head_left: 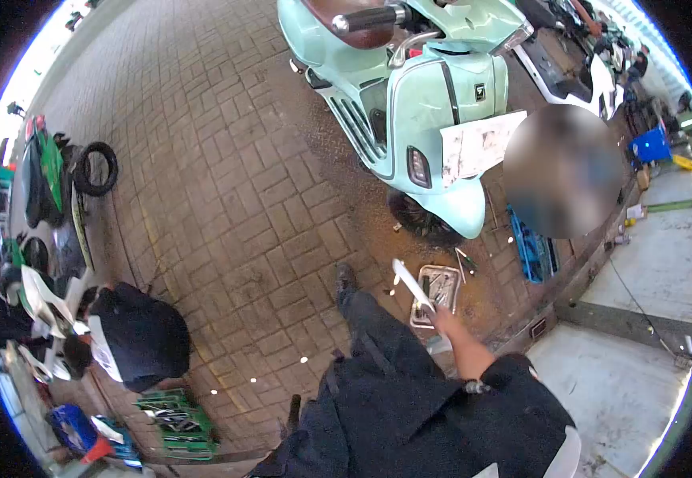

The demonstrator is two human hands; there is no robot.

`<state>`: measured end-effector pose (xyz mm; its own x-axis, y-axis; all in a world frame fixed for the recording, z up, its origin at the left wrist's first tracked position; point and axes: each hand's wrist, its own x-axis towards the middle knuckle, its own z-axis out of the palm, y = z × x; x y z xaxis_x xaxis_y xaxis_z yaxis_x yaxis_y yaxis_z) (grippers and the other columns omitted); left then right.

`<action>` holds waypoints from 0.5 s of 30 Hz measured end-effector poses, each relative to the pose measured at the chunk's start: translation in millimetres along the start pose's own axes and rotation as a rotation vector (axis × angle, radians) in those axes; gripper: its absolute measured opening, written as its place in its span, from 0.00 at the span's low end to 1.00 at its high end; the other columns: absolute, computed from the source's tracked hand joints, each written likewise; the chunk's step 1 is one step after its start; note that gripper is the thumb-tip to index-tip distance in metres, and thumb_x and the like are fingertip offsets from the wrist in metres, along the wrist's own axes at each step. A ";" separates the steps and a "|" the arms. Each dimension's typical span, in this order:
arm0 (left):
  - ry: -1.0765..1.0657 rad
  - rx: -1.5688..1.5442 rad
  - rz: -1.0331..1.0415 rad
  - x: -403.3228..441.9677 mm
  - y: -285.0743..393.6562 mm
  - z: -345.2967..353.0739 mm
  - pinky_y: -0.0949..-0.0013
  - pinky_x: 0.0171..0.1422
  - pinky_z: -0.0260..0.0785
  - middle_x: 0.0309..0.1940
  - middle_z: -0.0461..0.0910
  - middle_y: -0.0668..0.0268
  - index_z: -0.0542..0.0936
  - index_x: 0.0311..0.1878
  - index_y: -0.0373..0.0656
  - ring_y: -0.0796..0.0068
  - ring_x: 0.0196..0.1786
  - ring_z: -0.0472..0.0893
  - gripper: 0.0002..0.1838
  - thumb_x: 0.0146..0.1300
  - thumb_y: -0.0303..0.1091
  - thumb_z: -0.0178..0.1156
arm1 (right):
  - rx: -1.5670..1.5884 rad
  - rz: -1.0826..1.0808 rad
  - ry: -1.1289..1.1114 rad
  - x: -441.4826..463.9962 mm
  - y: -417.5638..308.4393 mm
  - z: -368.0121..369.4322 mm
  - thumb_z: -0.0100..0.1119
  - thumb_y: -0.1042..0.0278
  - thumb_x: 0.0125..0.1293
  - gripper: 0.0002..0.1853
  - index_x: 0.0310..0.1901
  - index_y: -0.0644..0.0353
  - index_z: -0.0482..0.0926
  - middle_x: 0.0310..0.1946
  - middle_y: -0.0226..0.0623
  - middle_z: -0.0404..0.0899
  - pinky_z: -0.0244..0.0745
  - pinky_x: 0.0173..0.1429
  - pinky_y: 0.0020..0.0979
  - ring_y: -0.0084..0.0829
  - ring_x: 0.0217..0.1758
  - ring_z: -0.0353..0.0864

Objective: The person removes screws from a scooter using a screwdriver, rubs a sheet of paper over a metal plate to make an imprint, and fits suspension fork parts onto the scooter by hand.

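My right hand (442, 321) is closed around one end of a long, narrow white piece (414, 285). Its exact kind I cannot make out. The piece is tilted, its far end toward the scooter's front wheel (424, 219). Just beyond the hand, a metal tray (444, 280) of small tools and parts sits on the paving. Loose tools (467, 261) lie beside it. A mint-green scooter (417, 103) stands in front of me, with a stained white sheet (481, 145) against its front. My left hand is out of sight.
A blue tool rack (529, 245) stands right of the scooter, near a raised edge. At left, a person in dark clothes (143, 334) bends by a white-panelled motorcycle (43, 303). A green toolbox (177, 422) lies below them. A loose tyre (96, 169) stands farther back.
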<state>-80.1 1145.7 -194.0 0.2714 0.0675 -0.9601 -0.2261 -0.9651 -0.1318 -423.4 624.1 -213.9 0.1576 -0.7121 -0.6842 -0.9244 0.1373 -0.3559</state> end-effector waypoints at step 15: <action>0.149 -0.028 0.008 49.4 156.3 -293.8 0.63 0.42 0.68 0.32 0.77 0.59 0.79 0.37 0.42 0.64 0.38 0.75 0.22 0.46 0.50 0.63 | -0.344 -0.654 -0.273 184.5 -487.3 -34.3 0.46 0.32 0.57 0.35 0.48 0.59 0.75 0.36 0.53 0.78 0.73 0.45 0.44 0.51 0.41 0.78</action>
<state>172.8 923.9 -189.6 0.4060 0.0240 -0.9136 -0.2035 -0.9722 -0.1159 44.2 402.1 -144.8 0.7454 -0.3745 -0.5515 -0.6629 -0.5039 -0.5538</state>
